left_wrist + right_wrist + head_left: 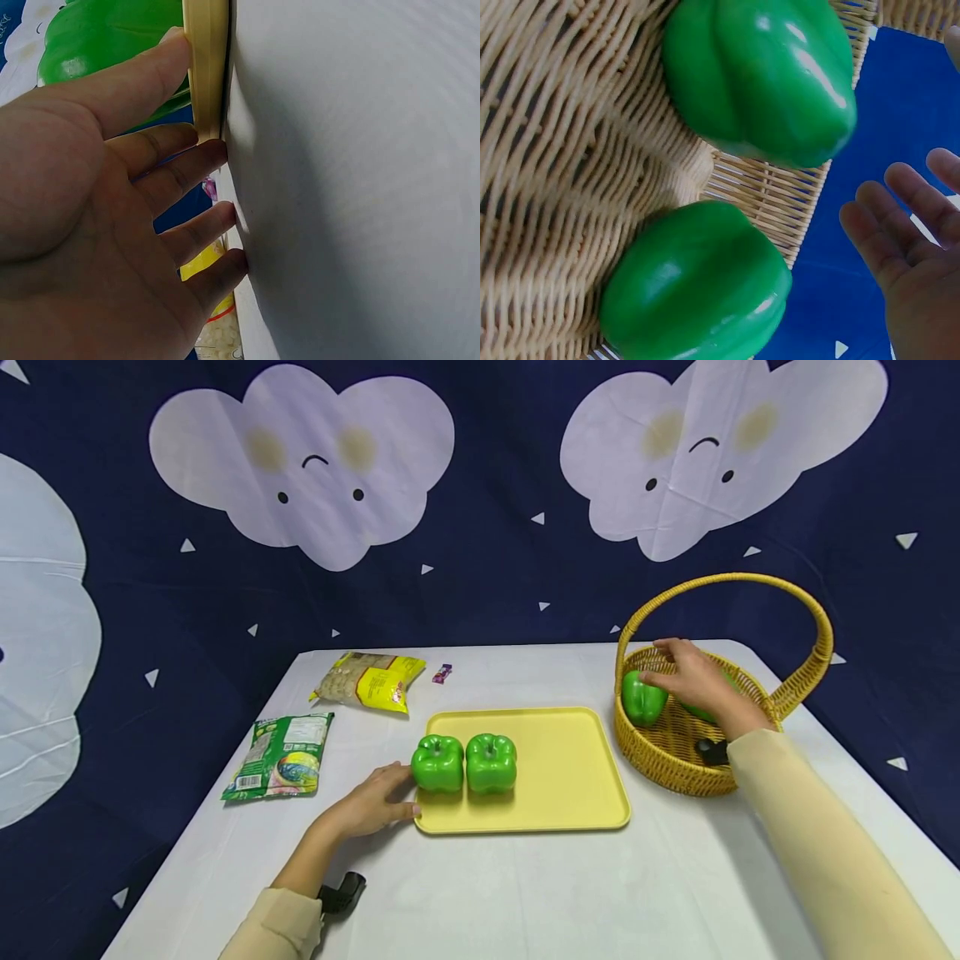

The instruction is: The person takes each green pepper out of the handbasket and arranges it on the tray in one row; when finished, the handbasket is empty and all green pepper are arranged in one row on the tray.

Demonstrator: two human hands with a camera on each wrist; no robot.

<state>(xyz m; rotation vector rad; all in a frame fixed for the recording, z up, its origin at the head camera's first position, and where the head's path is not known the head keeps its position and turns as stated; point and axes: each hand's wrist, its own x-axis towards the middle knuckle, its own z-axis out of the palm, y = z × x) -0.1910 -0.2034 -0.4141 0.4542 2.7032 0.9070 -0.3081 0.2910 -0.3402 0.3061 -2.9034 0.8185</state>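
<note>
Two green bell peppers [438, 764] stand side by side on the left part of a yellow tray [573, 768]. My left hand [367, 806] is at the tray's left edge, fingers spread and thumb tip [176, 49] at its rim. Over the wicker basket [647, 758] on the right is my right hand [697, 681], its fingers loosely extended and holding nothing. Inside the basket lie two more green bell peppers, one [761, 79] near the top of the right wrist view and another [697, 281] below it. In the head view my right hand partly covers one of them.
A tall arched handle [727, 578] rises over the basket. To the left lie a green snack packet [285, 756] and a yellow, partly clear bag [367, 681], with a small purple wrapped sweet [442, 673] beside it. A dark cloud-patterned cloth [495, 585] hangs behind the table.
</note>
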